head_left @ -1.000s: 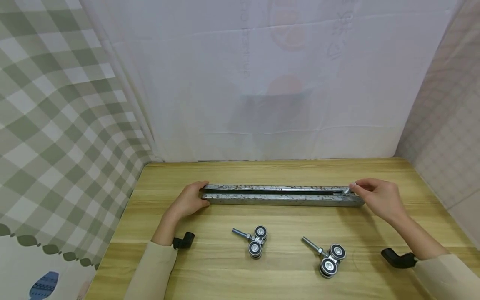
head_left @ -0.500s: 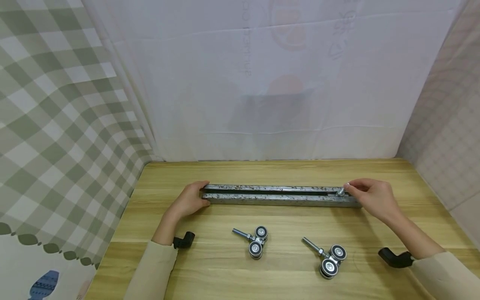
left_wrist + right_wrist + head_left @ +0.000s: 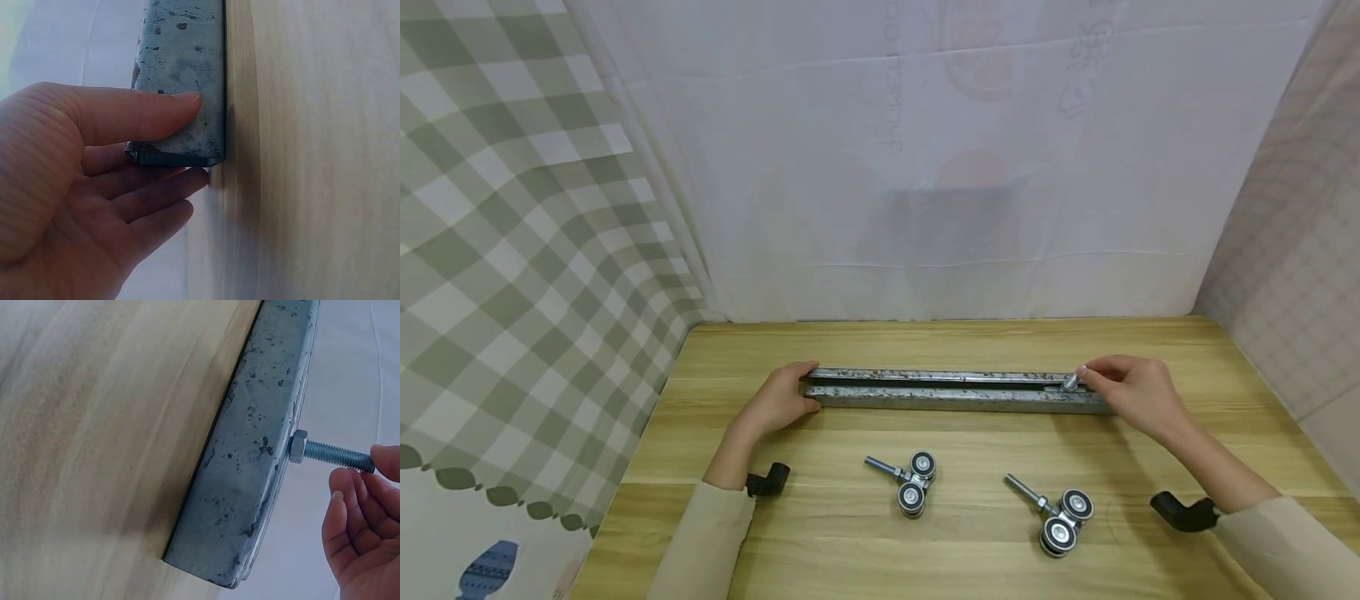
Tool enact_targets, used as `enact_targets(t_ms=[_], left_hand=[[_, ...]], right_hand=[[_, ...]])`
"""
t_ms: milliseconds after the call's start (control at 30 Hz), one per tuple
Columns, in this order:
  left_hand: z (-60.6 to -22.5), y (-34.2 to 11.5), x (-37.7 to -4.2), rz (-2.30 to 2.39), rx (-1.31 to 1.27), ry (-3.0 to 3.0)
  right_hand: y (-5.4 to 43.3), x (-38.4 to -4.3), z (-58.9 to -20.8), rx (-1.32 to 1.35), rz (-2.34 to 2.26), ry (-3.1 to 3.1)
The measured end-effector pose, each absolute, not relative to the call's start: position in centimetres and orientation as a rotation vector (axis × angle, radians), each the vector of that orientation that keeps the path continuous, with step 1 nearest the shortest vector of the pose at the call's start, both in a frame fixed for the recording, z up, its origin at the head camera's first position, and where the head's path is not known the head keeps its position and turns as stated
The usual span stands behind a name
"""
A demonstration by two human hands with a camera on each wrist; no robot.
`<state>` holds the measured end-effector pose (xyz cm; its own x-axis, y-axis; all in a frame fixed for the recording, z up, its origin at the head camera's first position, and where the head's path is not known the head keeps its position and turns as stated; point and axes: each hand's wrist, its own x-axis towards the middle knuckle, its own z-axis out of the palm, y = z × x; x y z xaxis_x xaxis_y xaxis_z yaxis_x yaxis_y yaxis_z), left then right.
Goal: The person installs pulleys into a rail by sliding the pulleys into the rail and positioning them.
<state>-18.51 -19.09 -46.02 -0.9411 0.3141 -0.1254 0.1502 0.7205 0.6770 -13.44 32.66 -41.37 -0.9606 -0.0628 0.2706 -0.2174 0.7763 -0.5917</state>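
On the wooden table [image 3: 835,542] before white cloth [image 3: 880,208], hands [image 3: 777,400] [image 3: 1138,396] pinch rail [image 3: 940,398] (left), bolt [image 3: 337,456] (right).

I can read no word for certain. On the white cloth [image 3: 775,192] rising behind the far edge of the bench [image 3: 850,533], a column of faint lettering [image 3: 892,75] runs up and down, too pale to make out. Right of it, above that same edge, a few larger characters [image 3: 1088,46] (just as washed out) defeat me too.
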Motion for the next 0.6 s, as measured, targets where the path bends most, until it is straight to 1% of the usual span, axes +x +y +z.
enact_targets(t_ms=[600], left_hand=[[-45.7,-19.0,-18.5,1.04,0.362,2.685]], right_hand=[[31.4,-13.9,-41.1,0.292,0.957,-2.774]])
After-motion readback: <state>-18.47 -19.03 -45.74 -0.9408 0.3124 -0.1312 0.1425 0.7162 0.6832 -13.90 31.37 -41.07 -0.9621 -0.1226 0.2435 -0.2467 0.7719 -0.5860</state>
